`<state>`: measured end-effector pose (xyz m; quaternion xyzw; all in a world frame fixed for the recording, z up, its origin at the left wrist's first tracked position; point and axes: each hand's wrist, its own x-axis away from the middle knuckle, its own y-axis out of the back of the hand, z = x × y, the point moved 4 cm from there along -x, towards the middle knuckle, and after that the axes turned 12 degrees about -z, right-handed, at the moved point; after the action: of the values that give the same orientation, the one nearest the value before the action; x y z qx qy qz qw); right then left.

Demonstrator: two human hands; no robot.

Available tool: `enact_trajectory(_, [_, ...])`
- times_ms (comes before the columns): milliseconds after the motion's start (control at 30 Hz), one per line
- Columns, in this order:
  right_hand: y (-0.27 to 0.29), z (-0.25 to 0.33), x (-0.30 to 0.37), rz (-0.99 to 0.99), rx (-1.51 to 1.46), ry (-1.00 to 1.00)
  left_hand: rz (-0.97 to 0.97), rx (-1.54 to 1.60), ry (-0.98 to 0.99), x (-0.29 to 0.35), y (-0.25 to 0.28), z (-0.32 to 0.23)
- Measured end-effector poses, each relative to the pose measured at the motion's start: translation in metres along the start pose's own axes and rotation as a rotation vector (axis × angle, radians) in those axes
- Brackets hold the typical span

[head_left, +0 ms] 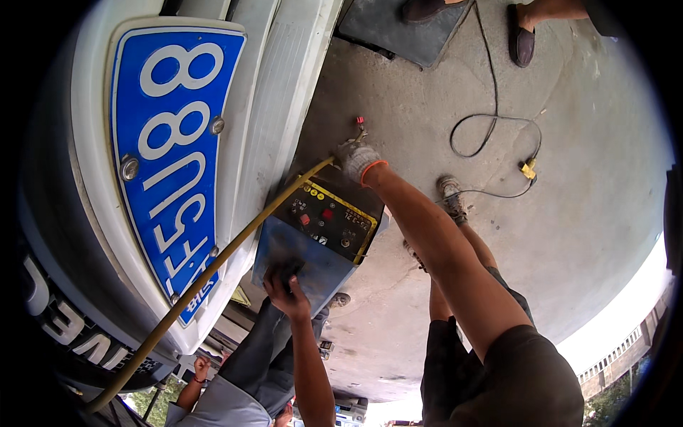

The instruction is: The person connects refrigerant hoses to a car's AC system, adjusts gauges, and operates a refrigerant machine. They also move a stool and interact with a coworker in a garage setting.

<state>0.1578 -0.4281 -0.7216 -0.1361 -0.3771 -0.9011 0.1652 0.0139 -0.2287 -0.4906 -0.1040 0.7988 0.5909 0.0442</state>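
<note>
My right hand (361,162), in a white knit glove with an orange cuff, is closed at the end of a long yellow hose (213,263). A small metal fitting with a red end (361,121) sticks out beyond the glove. Below that hand stands a blue-grey box-shaped unit (306,249) with a black panel (331,217), yellow trim and red parts on it. My left hand (288,293) is bare and rests at the box's near side, fingers curled on something black. Shadow and the dark colour hide what that is.
To the left is a white vehicle front (277,78) with a blue licence plate (171,156). A black cable (491,92) with a yellow connector (528,169) loops over the concrete. A dark slab (398,32) lies at another person's feet (521,43). Someone in grey (224,406) stands lower left.
</note>
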Motion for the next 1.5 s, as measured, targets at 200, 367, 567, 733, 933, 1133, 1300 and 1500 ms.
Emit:
enact_trajectory(200, [0.083,-0.066,0.067,-0.487,-0.715,-0.177,-0.030,0.010,0.033,0.003,-0.001,0.002])
enact_trajectory(367, [0.183,-0.049,0.139,-0.479,-1.251,-0.372,-0.004,0.026,0.075,0.003,0.000,0.001])
enact_trajectory(567, [0.280,0.044,0.234,-0.510,-1.279,-0.426,0.315,0.689,0.054,0.034,-0.009,-0.173])
enact_trajectory(733, [0.297,0.065,0.273,-0.474,-1.653,-0.282,1.023,1.671,1.500,0.108,-0.060,-0.216])
enact_trajectory(933, [0.274,0.015,0.309,-0.312,-1.940,-0.185,0.516,1.561,1.686,0.167,-0.033,-0.230])
enact_trajectory(1133, [0.161,0.070,0.379,-0.222,-1.793,-0.612,-0.052,1.163,1.104,0.160,0.019,-0.192])
enact_trajectory(1300, [0.109,0.088,0.407,0.185,-1.373,-0.745,-0.065,0.999,0.803,0.156,0.052,-0.169])
enact_trajectory(1500, [0.102,0.107,0.397,0.189,-1.091,-0.516,-0.015,1.037,1.267,0.177,0.076,-0.156])
